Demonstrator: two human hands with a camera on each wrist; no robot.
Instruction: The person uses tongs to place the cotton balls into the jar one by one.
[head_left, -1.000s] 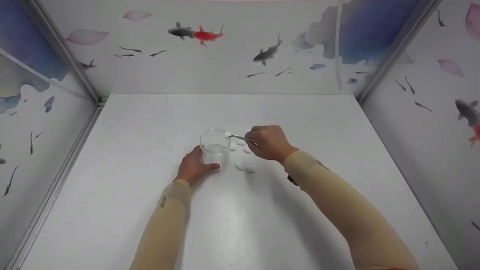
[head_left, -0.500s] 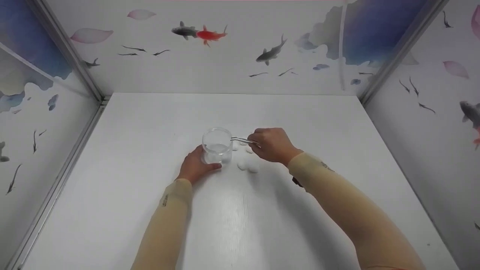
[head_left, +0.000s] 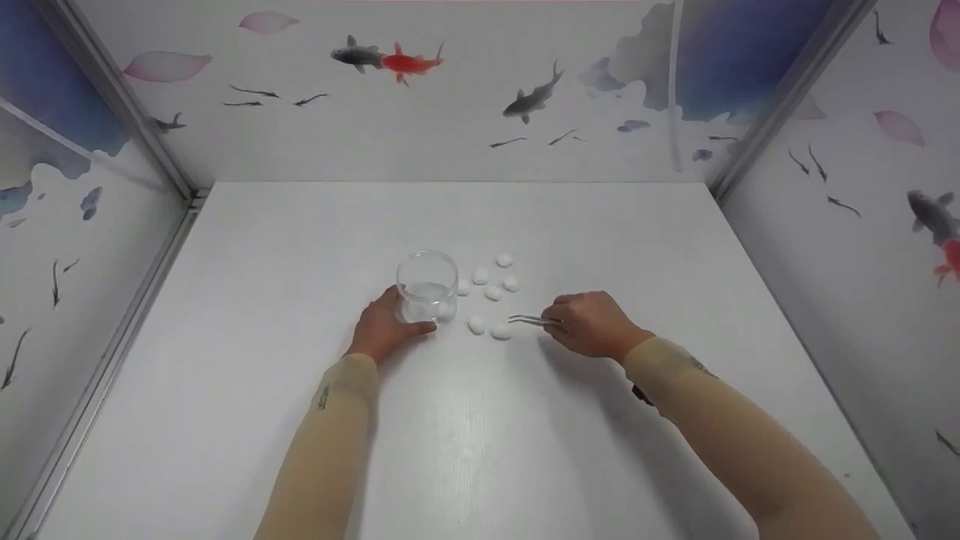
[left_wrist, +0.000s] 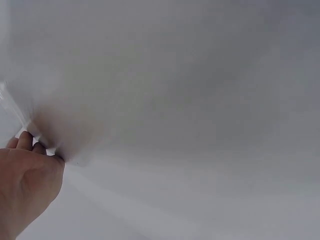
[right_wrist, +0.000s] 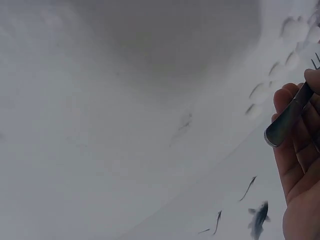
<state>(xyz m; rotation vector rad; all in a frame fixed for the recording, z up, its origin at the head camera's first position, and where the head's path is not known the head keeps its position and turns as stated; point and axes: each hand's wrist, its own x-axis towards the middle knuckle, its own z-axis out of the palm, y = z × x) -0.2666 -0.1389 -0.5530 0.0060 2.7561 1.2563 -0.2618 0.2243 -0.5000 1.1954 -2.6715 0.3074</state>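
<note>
Silvery tweezers (head_left: 531,320) (tips apart) jut from the right hand's (head_left: 596,324) fingers (head_left: 558,309).

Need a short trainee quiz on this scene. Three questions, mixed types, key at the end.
1. Multiple choice: In the head view, what does the left hand hold?
A) a spoon
B) the clear container
C) a sponge

2. Fill in: In the head view, the loose white balls on the table lie to the ____ of the clear container.

3. True or false: The tweezers in the right hand have a white ball gripped between their tips.

Key:
1. B
2. right
3. False; nothing is between the tips.
</note>
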